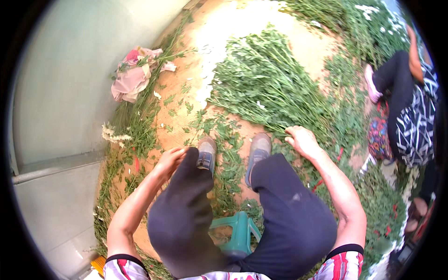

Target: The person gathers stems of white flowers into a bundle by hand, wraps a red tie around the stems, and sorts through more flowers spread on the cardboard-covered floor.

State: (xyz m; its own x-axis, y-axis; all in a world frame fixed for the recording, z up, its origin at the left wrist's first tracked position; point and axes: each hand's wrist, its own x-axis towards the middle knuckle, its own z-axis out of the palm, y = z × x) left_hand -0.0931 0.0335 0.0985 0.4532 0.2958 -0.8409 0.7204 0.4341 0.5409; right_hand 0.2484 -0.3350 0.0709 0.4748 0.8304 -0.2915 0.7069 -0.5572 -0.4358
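Note:
I sit with my knees apart above a floor strewn with cut greenery. My right hand (301, 140), fingers curled, reaches the near edge of a large pile of leafy green flower stems (269, 80). Whether it grips a stem cannot be made out. My left hand (172, 160) is beside my dark trouser leg (185, 203), fingers bent and partly hidden by the cloth. A thin leafy sprig (200, 122) lies just beyond it, and I cannot tell if the hand holds it. Loose leaves (225, 140) lie around my shoes (259, 145).
A green plastic stool (238, 229) is under me. Pink wrapping (131, 82) and white flowers (115, 134) lie by the pale wall (63, 87) at left. At right sits another person (414, 122), with a colourful bag (379, 138) and more white-flowered stems (381, 31) nearby.

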